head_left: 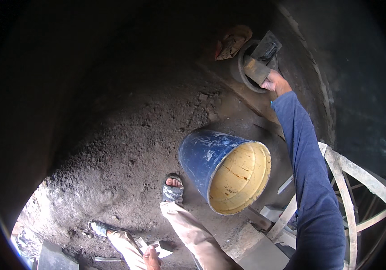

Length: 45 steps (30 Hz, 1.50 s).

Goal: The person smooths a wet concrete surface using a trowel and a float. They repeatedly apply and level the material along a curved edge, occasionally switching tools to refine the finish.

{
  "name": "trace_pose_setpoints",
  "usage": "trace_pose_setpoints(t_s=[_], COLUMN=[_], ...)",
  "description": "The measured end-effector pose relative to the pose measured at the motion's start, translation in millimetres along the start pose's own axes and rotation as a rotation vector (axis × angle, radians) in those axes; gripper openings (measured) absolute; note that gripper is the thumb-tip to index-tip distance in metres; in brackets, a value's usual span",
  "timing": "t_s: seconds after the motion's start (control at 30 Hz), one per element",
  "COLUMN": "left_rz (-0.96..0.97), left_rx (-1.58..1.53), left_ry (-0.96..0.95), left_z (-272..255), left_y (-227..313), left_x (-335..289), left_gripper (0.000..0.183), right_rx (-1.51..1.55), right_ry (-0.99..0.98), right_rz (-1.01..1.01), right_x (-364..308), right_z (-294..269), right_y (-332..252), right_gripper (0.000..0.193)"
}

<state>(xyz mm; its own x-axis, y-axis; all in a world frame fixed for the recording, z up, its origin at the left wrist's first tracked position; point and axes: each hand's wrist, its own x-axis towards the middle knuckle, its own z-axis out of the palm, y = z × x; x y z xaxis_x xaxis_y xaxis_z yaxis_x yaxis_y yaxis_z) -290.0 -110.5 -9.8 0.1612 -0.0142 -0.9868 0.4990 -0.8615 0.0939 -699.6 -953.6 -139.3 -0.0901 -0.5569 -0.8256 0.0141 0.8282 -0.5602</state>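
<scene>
My right arm, in a blue sleeve, reaches far out to a dark round bucket (241, 72). There my right hand (275, 83) is closed on the near end of a flat brown rectangular plate (256, 70), which slants over the bucket's opening. A dark rectangular flat piece (267, 46) leans across the far rim. Low in the picture, my left hand (151, 259) is by my leg with its fingers curled in. White pointed pieces (160, 249) show right beside it; whether the hand holds them cannot be made out.
A blue drum (202, 155) with a yellowish inside lies on its side between my foot and right arm. A crumpled bag (235, 41) is beside the bucket. Pale curved frame bars (344, 193) stand at the right. Rough dirt ground (130, 153) spreads left. A grey block (53, 258) sits lower left.
</scene>
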Motion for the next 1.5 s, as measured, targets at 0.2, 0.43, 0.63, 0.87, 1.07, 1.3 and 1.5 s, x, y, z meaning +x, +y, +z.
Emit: trace_pose_setpoints(t_s=[0.2, 0.43, 0.63, 0.87, 1.07, 1.3, 1.5], left_rz=[-0.038, -0.049, -0.046, -0.025, 0.005, 0.217, 0.461], left_rx=[-0.022, -0.028, -0.016, -0.064, -0.137, 0.047, 0.160], left_ry=[0.029, 0.030, 0.002, 0.028, -0.004, -0.084, -0.028], left_z=[-1.5, 2.8, 6.3, 12.1, 1.6, -32.5, -75.6], left_y=[-8.1, -7.8, -1.1, 0.3, -8.0, -21.1, -6.4], left_x=[-4.6, -4.2, 4.8, -6.2, -20.0, -10.6, 12.0], left_gripper=[0.044, 0.044, 0.045, 0.045, 0.045, 0.048, 0.041], right_rx=[0.287, 0.236, 0.158, 0.384, 0.287, 0.057, -0.275], right_ry=[-0.041, 0.000, 0.031, -0.190, -0.323, -0.476, -0.705], right_rz=[-0.171, -0.155, -0.094, -0.186, -0.091, -0.012, 0.280], right_x=[-23.3, -19.3, 21.5, -41.5, -145.6, -296.2, -405.2], right_z=[-21.4, -18.7, -12.5, -43.2, -59.2, 44.7, 240.4], right_y=[34.5, 44.8, 14.2, 43.9, 71.6, 190.7, 304.0], right_gripper=[0.029, 0.032, 0.032, 0.032, 0.046, 0.046, 0.061])
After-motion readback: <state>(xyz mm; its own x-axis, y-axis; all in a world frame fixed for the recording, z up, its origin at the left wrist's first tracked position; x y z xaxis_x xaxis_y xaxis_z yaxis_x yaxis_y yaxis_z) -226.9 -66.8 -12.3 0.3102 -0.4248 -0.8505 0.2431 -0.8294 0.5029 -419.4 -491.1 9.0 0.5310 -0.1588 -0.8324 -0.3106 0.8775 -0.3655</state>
